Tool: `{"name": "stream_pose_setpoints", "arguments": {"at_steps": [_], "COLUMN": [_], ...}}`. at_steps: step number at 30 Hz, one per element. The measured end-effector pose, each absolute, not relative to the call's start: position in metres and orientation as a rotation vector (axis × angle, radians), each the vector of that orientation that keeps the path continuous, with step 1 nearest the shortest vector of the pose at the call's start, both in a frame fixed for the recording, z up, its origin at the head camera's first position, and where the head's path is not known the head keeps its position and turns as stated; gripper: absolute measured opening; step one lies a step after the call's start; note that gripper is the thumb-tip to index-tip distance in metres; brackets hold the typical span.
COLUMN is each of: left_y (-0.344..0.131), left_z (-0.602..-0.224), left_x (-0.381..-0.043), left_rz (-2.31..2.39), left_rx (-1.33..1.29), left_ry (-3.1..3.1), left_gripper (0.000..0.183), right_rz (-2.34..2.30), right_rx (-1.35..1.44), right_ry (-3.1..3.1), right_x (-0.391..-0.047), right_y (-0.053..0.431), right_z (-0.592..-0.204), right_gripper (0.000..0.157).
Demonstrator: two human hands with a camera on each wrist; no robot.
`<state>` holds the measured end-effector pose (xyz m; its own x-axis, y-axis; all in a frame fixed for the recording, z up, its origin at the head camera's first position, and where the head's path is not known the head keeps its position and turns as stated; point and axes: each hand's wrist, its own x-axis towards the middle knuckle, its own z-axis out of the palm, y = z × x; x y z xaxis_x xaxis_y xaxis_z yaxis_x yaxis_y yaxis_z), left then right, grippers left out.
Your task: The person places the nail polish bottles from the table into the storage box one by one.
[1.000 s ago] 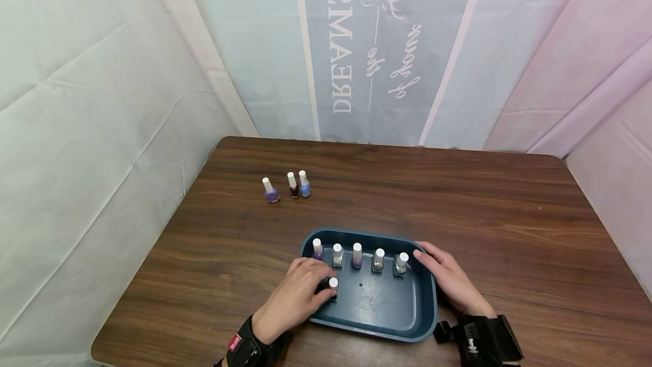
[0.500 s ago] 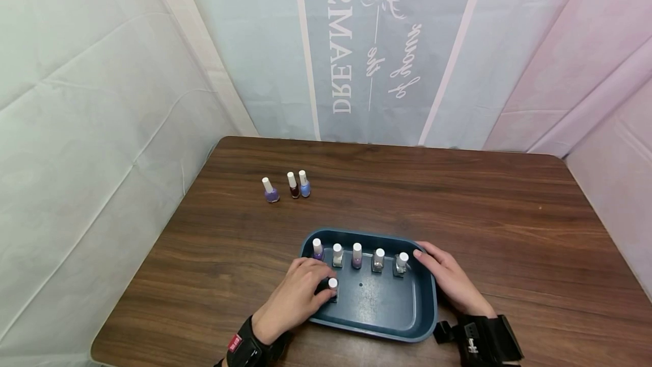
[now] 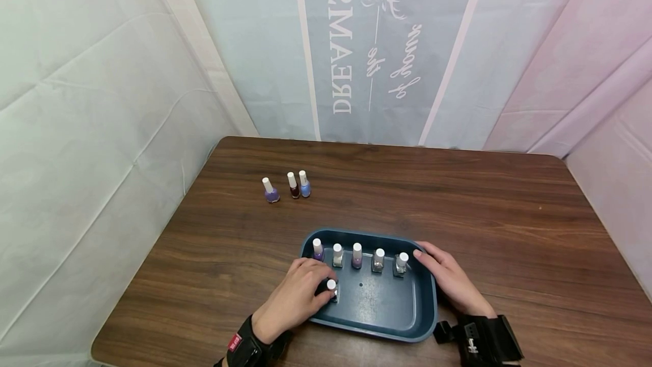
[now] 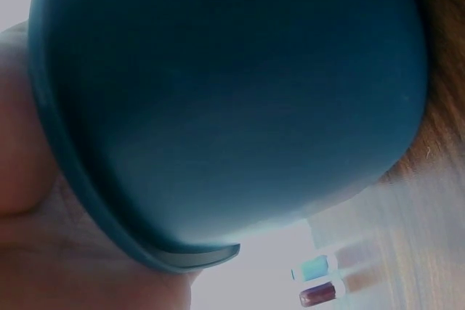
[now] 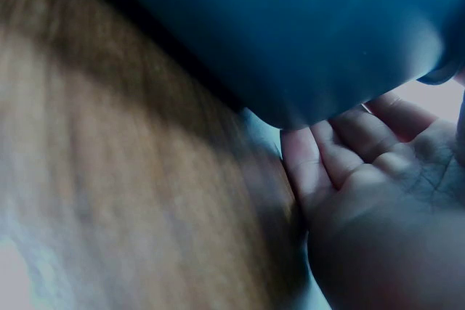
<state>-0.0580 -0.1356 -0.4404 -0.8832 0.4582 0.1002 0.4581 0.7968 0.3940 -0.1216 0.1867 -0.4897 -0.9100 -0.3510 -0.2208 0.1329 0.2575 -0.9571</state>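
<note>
In the head view, a dark blue tray (image 3: pixel 367 330) lies on the wooden table. My left hand (image 3: pixel 300 290) reaches over its left rim, thumb and fingertips pinching a white-capped nail polish bottle (image 3: pixel 332 286) whose lower part is mostly hidden. Along the far side inside stand a purple nail polish bottle (image 3: pixel 318 249), a lilac one (image 3: pixel 357 256) and several clear-looking ones (image 3: pixel 378 260). My right hand (image 3: pixel 453 279) grips the tray's far right corner, its thumb over the rim. From the right wrist, its fingers (image 5: pixel 349 147) show against the outer wall.
Beyond the tray to the left are three more nail polish bottles: purple (image 3: pixel 271 192), dark red (image 3: pixel 293 186) and blue (image 3: pixel 304 184). The wooden table (image 3: pixel 458 197) ends at a hanging printed cloth (image 3: pixel 372 72). White cloth (image 3: pixel 102 129) hangs on the left.
The bottle's cap in my left hand has shifted slightly left and toward the near side. My right hand and the tray stay where they were.
</note>
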Motion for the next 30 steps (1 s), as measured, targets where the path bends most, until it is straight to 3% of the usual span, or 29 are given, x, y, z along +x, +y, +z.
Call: {"name": "stream_pose_setpoints", "arguments": {"at_steps": [30], "left_y": [-0.136], "left_z": [-0.4388], "left_x": [-0.0582], "left_rz": [0.666], "left_rx": [0.771], "left_ry": [2.952], "left_gripper": [0.016], "right_rz": [-1.699], "right_rx": [-0.227], "right_ry": [2.144], "right_x": [-0.1197], "right_y": [0.1857], "right_z": [-0.4865], "right_gripper": [0.048]}}
